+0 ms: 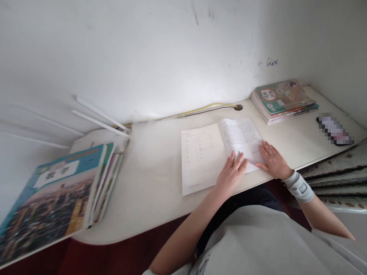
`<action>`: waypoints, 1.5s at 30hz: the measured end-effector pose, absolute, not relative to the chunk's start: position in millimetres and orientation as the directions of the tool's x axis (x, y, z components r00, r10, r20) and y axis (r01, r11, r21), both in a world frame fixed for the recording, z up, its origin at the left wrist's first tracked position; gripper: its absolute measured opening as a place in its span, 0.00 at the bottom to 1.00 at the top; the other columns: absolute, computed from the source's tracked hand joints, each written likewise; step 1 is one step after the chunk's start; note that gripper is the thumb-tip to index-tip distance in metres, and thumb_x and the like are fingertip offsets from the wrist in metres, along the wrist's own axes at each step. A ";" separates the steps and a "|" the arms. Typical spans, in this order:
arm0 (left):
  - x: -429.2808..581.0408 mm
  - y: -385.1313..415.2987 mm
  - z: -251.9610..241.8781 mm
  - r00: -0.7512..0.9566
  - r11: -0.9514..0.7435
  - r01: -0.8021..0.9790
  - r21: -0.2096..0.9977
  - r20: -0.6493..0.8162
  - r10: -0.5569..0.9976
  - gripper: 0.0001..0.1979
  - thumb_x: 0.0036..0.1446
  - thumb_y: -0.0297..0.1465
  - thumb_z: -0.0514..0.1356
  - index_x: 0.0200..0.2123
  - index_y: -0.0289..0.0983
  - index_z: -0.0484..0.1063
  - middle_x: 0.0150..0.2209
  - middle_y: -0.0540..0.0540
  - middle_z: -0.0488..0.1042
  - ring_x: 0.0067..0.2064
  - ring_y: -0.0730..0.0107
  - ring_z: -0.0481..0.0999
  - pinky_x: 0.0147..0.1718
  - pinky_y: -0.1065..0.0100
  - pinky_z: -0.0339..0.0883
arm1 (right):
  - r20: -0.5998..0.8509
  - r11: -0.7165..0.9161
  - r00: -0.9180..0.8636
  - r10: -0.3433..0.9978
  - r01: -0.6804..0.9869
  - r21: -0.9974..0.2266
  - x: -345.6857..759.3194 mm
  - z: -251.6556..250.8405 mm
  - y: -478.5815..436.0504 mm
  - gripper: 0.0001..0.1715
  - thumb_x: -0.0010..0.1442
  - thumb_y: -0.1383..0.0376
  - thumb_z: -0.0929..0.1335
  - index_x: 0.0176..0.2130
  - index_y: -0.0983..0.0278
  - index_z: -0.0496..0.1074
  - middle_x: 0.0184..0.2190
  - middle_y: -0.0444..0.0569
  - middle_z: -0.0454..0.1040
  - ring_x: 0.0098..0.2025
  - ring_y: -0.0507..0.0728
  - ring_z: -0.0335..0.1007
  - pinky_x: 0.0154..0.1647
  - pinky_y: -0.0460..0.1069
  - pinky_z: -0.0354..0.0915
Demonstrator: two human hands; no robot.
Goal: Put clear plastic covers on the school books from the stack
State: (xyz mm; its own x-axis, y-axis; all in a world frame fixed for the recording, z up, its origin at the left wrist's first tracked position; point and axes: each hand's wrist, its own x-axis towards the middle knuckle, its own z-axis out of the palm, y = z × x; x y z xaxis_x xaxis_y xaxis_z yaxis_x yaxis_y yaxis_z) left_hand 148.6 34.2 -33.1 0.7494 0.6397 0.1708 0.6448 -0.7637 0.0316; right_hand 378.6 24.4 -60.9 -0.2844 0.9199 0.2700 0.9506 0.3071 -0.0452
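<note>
An open book [202, 152] with printed white pages lies on the white desk [151, 179], close to its front edge. My left hand [231, 172] rests with fingers spread on the lower part of the right page, near the fold. At the right edge of that same page, my right hand [273, 158] lies flat, fingers stretched out over the paper. The right page bulges up a little near the fold. A grey band [299, 186] is wrapped round my right wrist.
Several books [283, 99] are stacked at the back right, with a phone [334, 130] in front of them. Larger books [54, 191] stand at the left by white rack bars [100, 124]. A yellow cable [206, 108] runs along the wall to a hole [238, 107]. Patterned cloth [338, 179] hangs at right.
</note>
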 end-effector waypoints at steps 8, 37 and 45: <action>147.2 38.8 -36.4 0.728 -0.753 0.653 0.080 0.208 0.654 0.22 0.62 0.22 0.47 0.58 0.34 0.60 0.63 0.34 0.56 0.66 0.49 0.47 0.59 0.51 0.58 | 0.279 0.312 -0.285 0.917 0.949 -0.056 379.2 -62.7 24.0 0.47 0.60 0.43 0.55 0.61 0.78 0.57 0.62 0.70 0.55 0.65 0.67 0.48 0.62 0.60 0.52; 75.8 73.3 7.8 0.294 -0.359 0.898 0.254 0.259 0.920 0.24 0.64 0.37 0.46 0.59 0.30 0.57 0.60 0.30 0.60 0.63 0.51 0.57 0.57 0.52 0.56 | 0.390 0.302 -0.268 0.881 0.953 -0.027 353.1 -34.5 20.2 0.39 0.62 0.47 0.58 0.63 0.70 0.55 0.64 0.66 0.50 0.66 0.67 0.45 0.62 0.64 0.49; -1.2 83.3 4.0 -0.219 0.236 0.931 0.277 -0.089 0.972 0.16 0.59 0.39 0.48 0.30 0.34 0.67 0.36 0.33 0.74 0.42 0.48 0.74 0.41 0.53 0.64 | 0.229 0.591 -0.583 0.780 0.806 0.036 269.2 -11.1 29.3 0.24 0.63 0.58 0.61 0.53 0.70 0.69 0.54 0.60 0.69 0.59 0.63 0.61 0.61 0.61 0.53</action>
